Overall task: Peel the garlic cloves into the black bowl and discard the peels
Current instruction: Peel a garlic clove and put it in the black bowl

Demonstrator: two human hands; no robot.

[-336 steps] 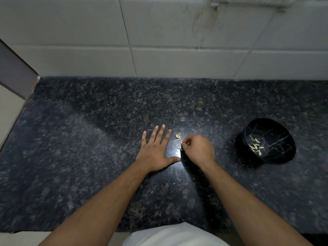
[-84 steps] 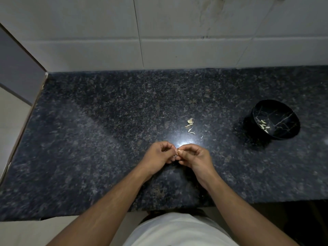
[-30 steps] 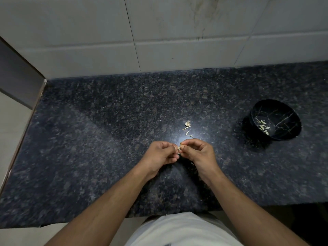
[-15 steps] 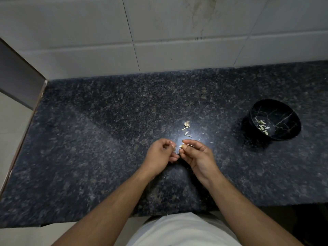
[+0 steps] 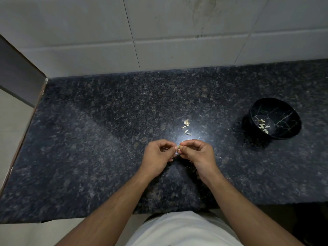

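Dark speckled granite counter [image 5: 88, 139]: both hands, left hand [image 5: 158, 157] and right hand [image 5: 197, 155], pinch one small pale garlic clove [image 5: 178, 148] at centre frame; several peeled cloves [image 5: 263, 126] lie in round black marbled bowl [image 5: 284, 134] at right, thin papery peels [image 5: 186, 127] undiscarded.

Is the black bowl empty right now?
No, the black bowl at the right of the counter holds several pale garlic cloves lying on its bottom.
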